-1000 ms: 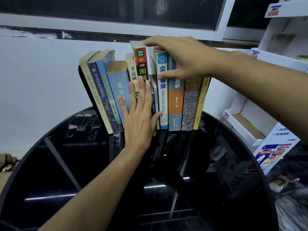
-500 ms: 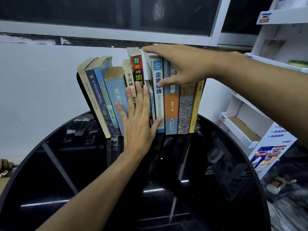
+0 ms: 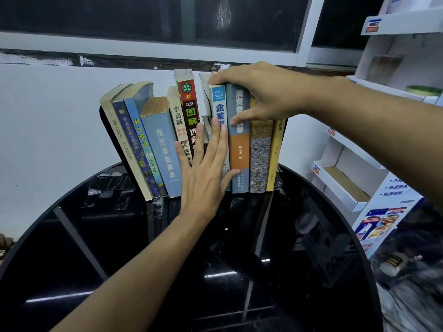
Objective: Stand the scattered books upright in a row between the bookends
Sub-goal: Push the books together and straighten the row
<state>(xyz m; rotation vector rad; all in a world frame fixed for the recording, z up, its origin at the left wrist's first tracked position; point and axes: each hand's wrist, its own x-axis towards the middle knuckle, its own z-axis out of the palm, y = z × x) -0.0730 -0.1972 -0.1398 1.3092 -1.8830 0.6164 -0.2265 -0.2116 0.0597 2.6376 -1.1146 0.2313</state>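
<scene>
Squaring-up step, likely late. Books (image 3: 163, 149) in row on tabletop (image 3: 96, 248), left ones leaning on bookend (image 3: 105, 119). Left hand (image 3: 203, 178) flat, pressing spines; right hand (image 3: 261, 92) pinching tops. Next: tip leaners upright, close gaps.

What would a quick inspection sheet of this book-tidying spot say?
Surface: glossy black round table.
Job's things: books stand in a row, the left ones leaning toward a black bookend.
Clutter: pale scraps by the row's left end, too unclear to name.
Hands: left hand presses flat on the spines; right hand grips the tops, thumb on a spine.
Cables: nothing seen.
Surroundings: white wall, dark window, white display shelves at right.
</scene>
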